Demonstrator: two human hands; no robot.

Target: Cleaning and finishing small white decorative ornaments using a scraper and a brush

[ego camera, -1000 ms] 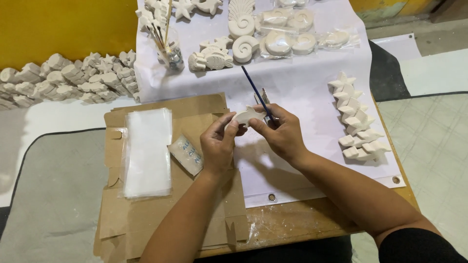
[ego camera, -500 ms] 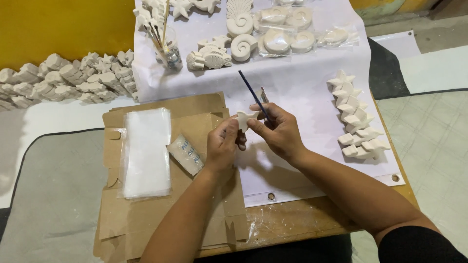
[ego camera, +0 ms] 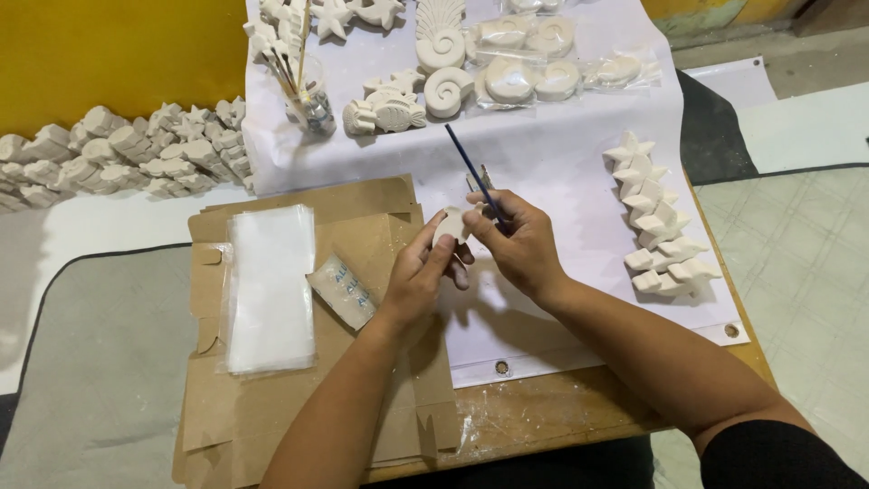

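Both my hands lifted a little. Left hand [ego camera: 424, 272] holds the small white shape [ego camera: 450, 224]; right hand [ego camera: 520, 240] pinches the brush [ego camera: 471, 172]. Best to paint slowly, holding it steady.

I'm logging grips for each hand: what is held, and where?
Left hand pinches small white plaster figure by its lower edge; right hand holds dark-handled brush near its lower end.

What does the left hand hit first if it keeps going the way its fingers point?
Left hand points up and right, already on the small white plaster piece. Beyond that, probably the right hand gripping the brush; depth is unclear from one view.
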